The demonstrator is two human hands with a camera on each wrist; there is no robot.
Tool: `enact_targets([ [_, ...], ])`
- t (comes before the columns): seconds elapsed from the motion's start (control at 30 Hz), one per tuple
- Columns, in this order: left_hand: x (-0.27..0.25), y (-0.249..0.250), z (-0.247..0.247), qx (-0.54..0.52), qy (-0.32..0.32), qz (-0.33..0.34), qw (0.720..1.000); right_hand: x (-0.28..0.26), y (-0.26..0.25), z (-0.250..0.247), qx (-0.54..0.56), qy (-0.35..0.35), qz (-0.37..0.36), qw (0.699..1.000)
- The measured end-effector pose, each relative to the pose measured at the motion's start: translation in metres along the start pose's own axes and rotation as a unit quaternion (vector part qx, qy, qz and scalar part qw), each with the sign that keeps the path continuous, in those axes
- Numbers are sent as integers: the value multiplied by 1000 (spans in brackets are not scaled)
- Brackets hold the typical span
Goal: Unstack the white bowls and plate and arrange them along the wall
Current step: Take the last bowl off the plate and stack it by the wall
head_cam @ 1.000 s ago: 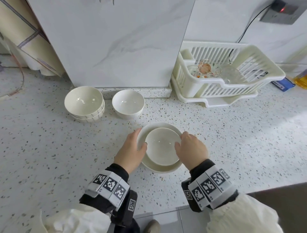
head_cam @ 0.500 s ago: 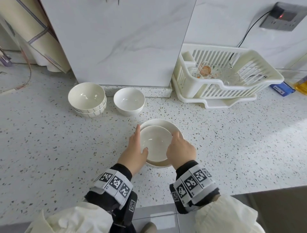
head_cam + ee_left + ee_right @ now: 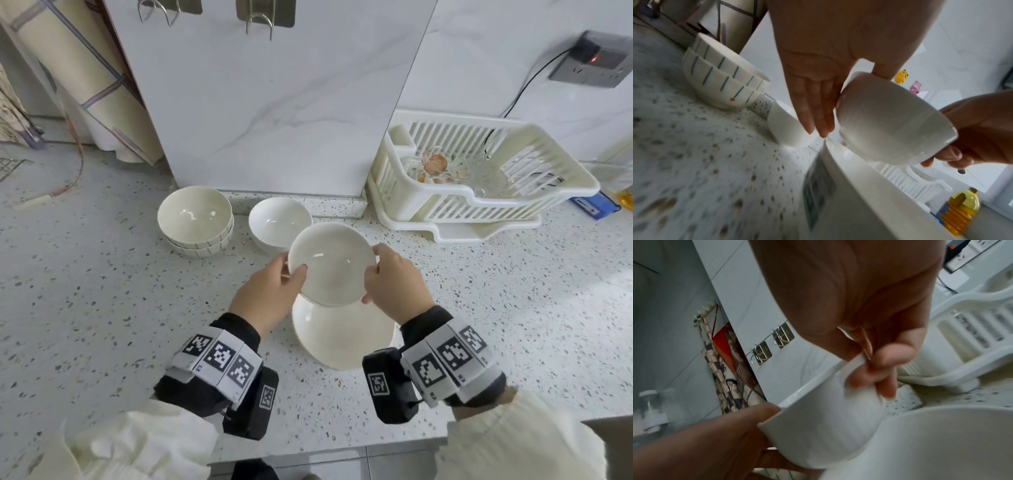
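White bowl (image 3: 330, 262), held above the plate (image 3: 342, 337) on the tabletop (image 3: 102, 308), pinched at its rim by both hands' grip, left hand (image 3: 270, 291) and right hand (image 3: 394, 279), might slip from its slick glaze and chip.

soft daylight from the right brightens the worktop (image 3: 513, 308); faint shadows. head view sharp, its edges bowed. both wrist views blurred, dimmer, strongly warped.

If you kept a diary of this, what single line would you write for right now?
step: unstacking | white bowl lifted clear of plate | left hand and right hand grip its rim | lone bowl and striped stack by wall
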State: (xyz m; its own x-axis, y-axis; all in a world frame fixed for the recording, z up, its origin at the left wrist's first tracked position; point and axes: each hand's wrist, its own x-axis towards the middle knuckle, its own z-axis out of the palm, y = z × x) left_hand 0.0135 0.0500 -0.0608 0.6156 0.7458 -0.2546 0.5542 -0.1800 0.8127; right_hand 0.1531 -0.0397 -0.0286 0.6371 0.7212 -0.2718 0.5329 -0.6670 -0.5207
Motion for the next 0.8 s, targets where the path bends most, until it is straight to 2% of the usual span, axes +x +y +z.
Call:
enact_targets([
  [0.1, 16, 3, -20, 16, 20, 10, 1000, 24, -20, -4, 61, -46, 18, 997],
  [0.27, 45, -2, -41, -3, 23, -17, 1000, 66, -48, 5, 159, -116, 75, 978],
  [0.63, 107, -23, -44, -124, 32, -98, 987, 126, -75, 36, 151, -142, 110, 972],
  [0.8, 118, -29, -41, -111, 13, -126, 986, 133, -74, 40, 135, -142, 117, 974],
])
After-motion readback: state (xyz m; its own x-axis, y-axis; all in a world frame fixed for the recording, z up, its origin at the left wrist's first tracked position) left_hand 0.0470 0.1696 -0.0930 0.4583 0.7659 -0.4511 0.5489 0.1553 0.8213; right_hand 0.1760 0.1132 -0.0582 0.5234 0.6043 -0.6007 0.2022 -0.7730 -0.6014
